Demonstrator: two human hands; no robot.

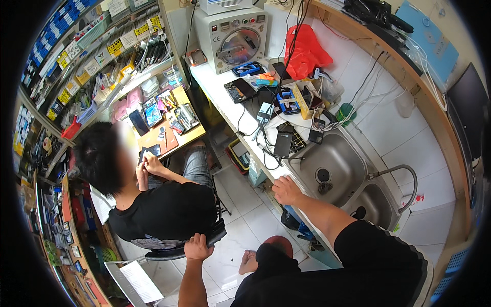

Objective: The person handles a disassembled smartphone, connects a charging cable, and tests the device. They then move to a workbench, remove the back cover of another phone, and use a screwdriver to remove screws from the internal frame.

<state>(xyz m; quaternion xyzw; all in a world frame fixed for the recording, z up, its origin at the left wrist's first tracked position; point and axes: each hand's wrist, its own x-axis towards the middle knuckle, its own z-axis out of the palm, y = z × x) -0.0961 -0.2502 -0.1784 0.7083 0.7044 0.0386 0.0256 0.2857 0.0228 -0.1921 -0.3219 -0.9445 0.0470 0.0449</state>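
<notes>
So your left hand is curling its fingers over the top of the black chair back, closing on it pretty firmly. Your right hand is lying loosely on the edge of the white table, fingers a bit bent, not pinching anything, just beside the steel sink. Near it a black adapter is sitting among tangled cables; farther back a red plastic bag is slumping against the wall, and a boxy machine with a round door is standing at the far end. On that chair a person in a black shirt is leaning toward a wooden table, and crammed shelves are lining the left side.
</notes>
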